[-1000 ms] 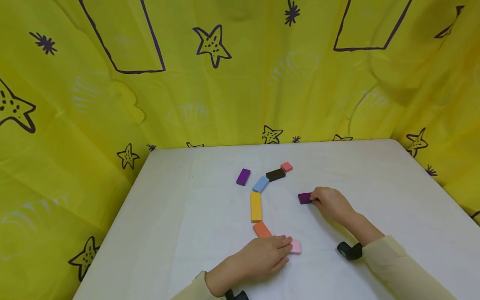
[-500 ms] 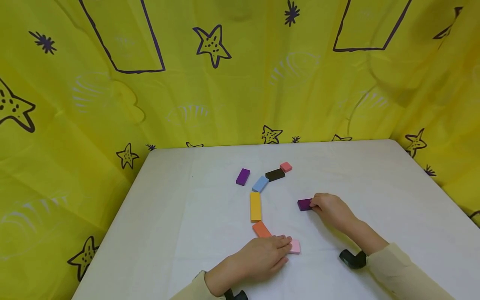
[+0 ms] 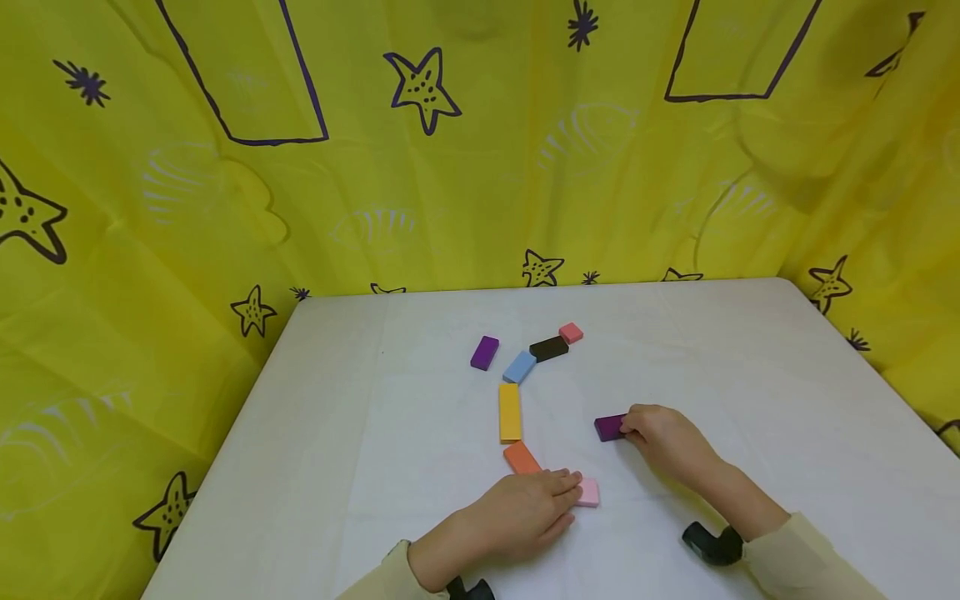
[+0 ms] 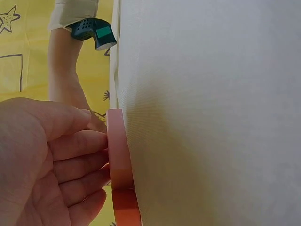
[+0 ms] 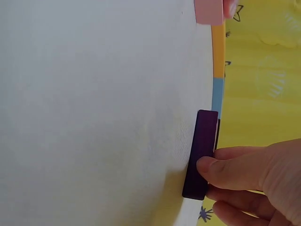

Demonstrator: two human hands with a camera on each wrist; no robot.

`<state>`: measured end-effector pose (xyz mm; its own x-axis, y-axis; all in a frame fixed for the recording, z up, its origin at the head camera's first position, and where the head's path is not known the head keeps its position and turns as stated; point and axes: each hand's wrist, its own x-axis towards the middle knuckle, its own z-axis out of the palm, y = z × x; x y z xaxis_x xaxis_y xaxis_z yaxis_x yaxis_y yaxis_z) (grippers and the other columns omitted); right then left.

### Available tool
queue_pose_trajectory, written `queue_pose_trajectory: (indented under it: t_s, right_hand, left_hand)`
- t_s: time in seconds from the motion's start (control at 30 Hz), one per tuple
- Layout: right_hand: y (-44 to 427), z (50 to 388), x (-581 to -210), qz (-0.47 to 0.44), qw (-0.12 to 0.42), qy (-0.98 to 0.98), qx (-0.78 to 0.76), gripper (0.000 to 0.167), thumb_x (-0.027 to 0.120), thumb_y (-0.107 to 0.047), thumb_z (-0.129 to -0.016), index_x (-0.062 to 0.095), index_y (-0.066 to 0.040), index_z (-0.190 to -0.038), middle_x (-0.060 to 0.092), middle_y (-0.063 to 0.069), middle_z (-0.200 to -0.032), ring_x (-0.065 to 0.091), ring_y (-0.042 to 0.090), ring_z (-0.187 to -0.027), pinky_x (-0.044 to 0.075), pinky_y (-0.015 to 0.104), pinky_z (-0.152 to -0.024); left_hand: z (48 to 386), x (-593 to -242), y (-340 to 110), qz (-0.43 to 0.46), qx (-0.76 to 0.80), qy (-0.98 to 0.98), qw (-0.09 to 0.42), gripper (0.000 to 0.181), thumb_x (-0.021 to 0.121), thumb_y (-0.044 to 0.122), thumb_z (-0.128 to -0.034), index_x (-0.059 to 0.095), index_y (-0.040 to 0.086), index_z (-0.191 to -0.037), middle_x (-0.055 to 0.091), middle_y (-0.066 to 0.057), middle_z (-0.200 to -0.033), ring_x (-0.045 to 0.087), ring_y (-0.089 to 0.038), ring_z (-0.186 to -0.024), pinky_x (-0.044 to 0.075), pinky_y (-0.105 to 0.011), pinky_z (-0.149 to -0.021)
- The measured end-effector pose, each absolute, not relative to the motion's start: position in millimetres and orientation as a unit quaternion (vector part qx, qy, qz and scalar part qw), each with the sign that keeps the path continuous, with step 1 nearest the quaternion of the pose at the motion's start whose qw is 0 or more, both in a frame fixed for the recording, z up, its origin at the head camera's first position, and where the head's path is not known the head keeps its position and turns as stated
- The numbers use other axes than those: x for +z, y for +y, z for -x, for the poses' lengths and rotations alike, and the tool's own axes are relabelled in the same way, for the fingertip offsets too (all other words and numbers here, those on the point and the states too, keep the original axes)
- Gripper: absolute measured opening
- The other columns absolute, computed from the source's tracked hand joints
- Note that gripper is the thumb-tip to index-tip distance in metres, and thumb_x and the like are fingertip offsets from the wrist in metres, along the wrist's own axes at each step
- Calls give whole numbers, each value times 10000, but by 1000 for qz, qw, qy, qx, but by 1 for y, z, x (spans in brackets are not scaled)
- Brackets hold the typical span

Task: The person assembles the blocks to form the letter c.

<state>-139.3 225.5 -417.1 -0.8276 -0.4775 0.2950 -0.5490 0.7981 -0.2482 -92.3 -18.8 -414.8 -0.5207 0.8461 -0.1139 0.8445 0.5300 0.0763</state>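
Observation:
My right hand pinches a dark purple block between thumb and fingers, low over the white table. In the right wrist view the thumb lies across the face of this purple block. My left hand rests with straight fingers on a pink block, hiding part of it. The left wrist view shows the fingertips against the pink block, which touches an orange block. From the orange block a curved row runs away through a yellow block and a light blue block.
Farther back, the row goes on with a black block and a small coral-pink block. Another purple block lies apart, left of the row. A yellow patterned curtain hangs behind the white table.
My right hand has moved toward the near edge with the purple block, closer to the pink block's level. The left hand has stayed on the pink block, and the row is unchanged.

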Motion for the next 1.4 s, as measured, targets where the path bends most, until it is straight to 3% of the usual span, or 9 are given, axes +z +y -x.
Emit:
queue_pose_trajectory:
  t_s: [1.03, 1.4]
  right_hand:
    - [220, 99, -418, -302, 117, -932, 161, 188, 758, 63, -662, 661, -95, -697, 595, -60, -704, 572, 102, -663, 520, 294, -608]
    - [221, 90, -423, -349, 158, -909, 162, 203, 777, 53, -616, 665, -86, -711, 617, -33, -728, 597, 133, -688, 523, 297, -610]
  left_hand:
    - [90, -414, -18, -485, 0, 872, 60, 423, 376, 332, -992, 479, 137, -1353, 390, 48, -1411, 319, -43, -1284, 273, -176, -1011]
    - [92, -416, -19, -490, 4, 870, 54, 420, 378, 330, -992, 483, 136, -1350, 400, 50, -1403, 326, -38, -1278, 275, -174, -1009]
